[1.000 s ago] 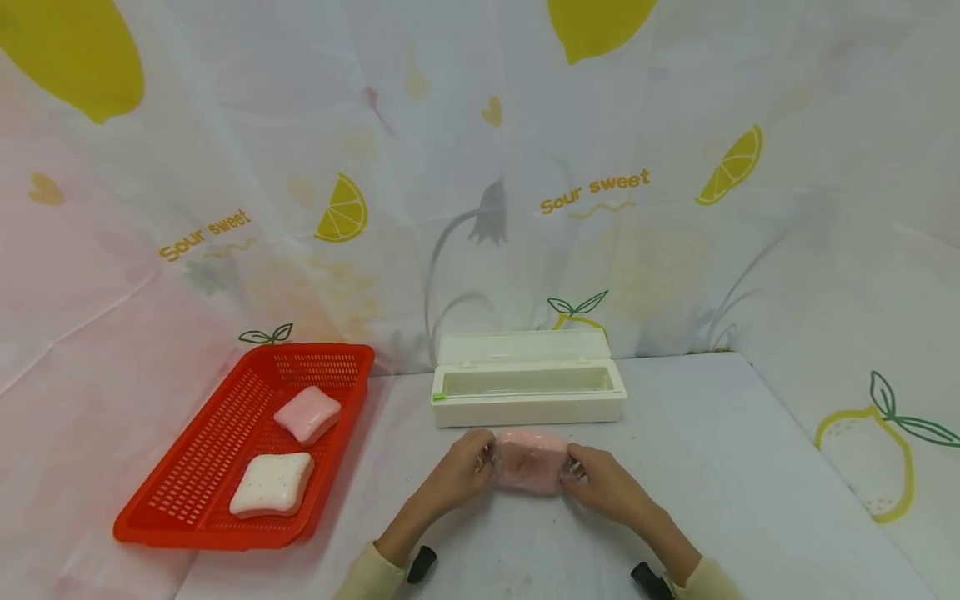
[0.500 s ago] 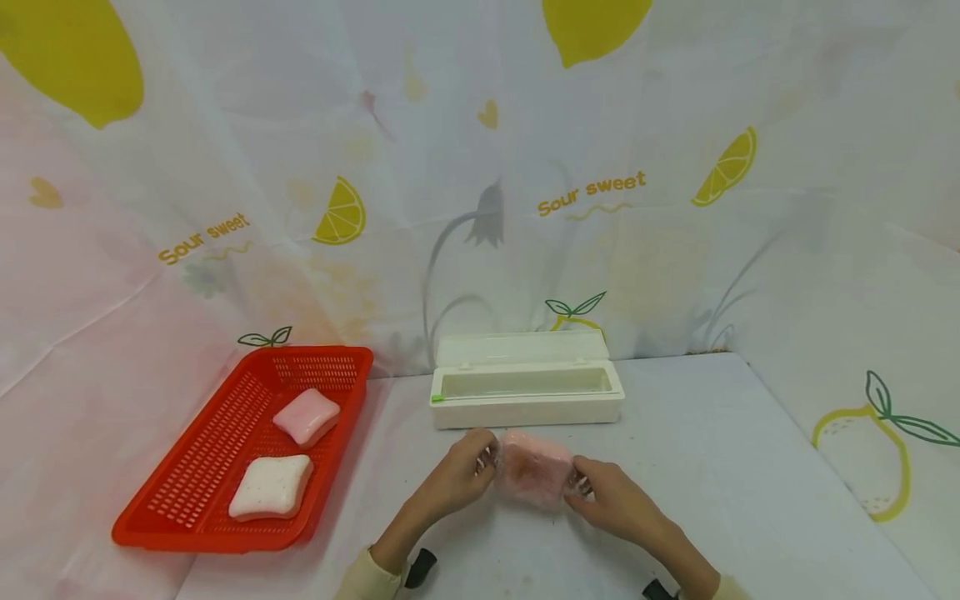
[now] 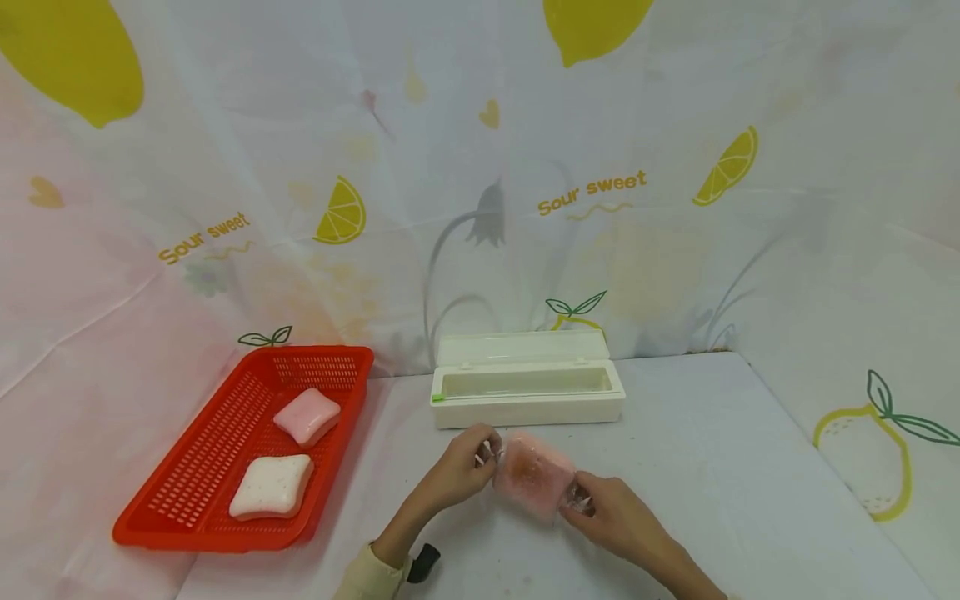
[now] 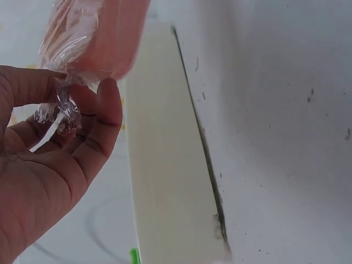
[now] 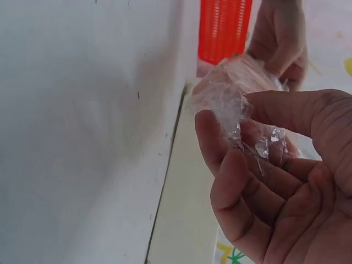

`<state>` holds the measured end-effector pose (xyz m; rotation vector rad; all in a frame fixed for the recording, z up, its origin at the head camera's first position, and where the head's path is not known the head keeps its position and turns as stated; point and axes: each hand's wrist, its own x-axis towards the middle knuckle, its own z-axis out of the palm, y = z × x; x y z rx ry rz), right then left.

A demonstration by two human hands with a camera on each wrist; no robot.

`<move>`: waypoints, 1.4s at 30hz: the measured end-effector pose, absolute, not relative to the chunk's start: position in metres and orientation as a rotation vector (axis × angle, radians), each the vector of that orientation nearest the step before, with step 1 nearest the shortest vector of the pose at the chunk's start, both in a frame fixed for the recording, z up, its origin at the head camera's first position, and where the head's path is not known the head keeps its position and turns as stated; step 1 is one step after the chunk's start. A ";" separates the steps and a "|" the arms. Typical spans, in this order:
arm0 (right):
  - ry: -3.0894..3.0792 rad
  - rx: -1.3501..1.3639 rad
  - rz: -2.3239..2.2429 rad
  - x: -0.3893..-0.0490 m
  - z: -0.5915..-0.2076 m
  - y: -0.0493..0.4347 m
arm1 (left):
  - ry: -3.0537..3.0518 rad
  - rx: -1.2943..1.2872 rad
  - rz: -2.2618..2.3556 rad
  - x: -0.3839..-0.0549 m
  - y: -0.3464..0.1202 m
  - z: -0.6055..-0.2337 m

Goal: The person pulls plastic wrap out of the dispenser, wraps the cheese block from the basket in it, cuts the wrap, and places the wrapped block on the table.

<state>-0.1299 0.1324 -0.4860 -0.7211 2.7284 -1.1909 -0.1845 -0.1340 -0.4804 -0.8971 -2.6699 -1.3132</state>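
Behind a white tabletop (image 3: pixel 720 475), a lemon-printed cloth (image 3: pixel 660 100) fills the back of my head feed. I find the pink block (image 3: pixel 536 475), wrapped in clear film, between the person's hands, just in front of a white box (image 3: pixel 528 411) whose lid (image 3: pixel 522 347) stands raised. The left hand (image 3: pixel 461 471) pinches one twisted film end (image 4: pixel 67 113) between thumb and curled fingers; the right hand (image 3: pixel 618 517) grips the opposite end (image 5: pixel 234 113) the same way. The block slants, its right end nearer the person; its lower edge blurs, so I can't tell whether it touches the tabletop. On the left I see a red basket (image 3: pixel 198 467) holding a pink bar (image 3: pixel 307 415) and a white bar (image 3: pixel 272 487).
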 end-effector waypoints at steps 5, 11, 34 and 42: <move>2.735 -0.734 -1.209 -0.118 -0.487 0.129 | -2.627 -0.902 -1.376 -0.190 -0.131 -0.480; 2.719 -0.739 -1.227 -0.105 -0.493 0.125 | -2.652 -0.900 -1.450 -0.196 -0.127 -0.478; 2.566 -0.903 -1.087 -0.092 -0.509 0.106 | -2.981 -1.075 -1.310 -0.218 -0.096 -0.499; 2.508 -0.978 -0.876 -0.090 -0.488 0.114 | -2.940 -1.024 -1.000 -0.208 -0.104 -0.489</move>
